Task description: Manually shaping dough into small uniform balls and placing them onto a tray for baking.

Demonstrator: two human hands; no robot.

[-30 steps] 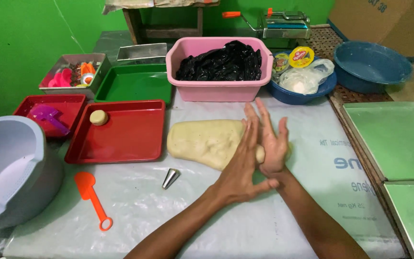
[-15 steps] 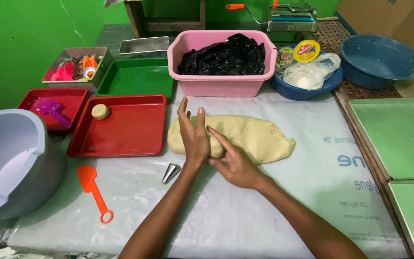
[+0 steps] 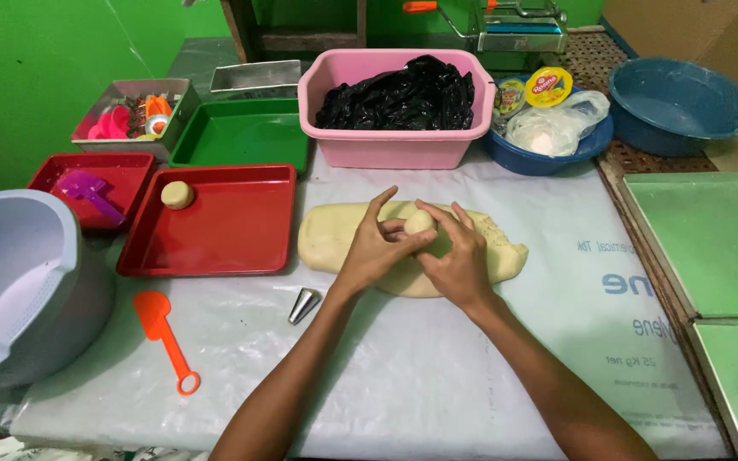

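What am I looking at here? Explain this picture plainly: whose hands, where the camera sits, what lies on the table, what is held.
There is no machine here. A person works with bare hands, and the single camera sits on their head, looking down, so the arms come in from the bottom edge.

The left hand and right hand meet around a small ball of dough, held between the fingers just above a big slab of pale dough lying on a plastic sheet.

To the left, a red tray carries one finished dough ball. Near the left wrist lies a small metal cone, further left an orange scoop and a grey tub. Behind stand a green tray and a pink basin holding black plastic.
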